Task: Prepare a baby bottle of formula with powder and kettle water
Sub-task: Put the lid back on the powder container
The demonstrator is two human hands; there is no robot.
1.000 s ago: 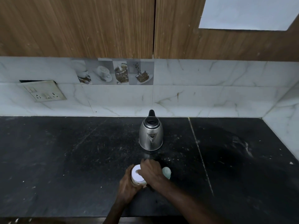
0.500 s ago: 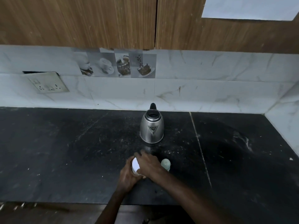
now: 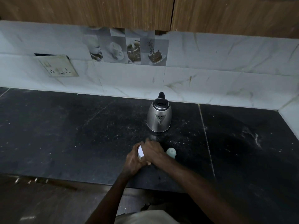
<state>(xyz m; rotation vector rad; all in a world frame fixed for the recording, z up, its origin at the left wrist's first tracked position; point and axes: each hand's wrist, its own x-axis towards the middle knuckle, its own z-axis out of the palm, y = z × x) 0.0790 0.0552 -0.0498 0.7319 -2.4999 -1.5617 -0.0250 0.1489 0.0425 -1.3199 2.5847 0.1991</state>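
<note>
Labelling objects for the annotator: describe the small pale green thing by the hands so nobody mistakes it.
Start at the steel kettle standing on the black countertop by the tiled wall. Come straight toward the camera to the two hands; the pale green rounded piece sits on the counter beside the right hand. It is untouched, unlike the white container both hands grip.

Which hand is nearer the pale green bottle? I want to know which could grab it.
Right. The right hand lies directly beside the pale green bottle, on the white container; the left hand grips that container's far side.
</note>
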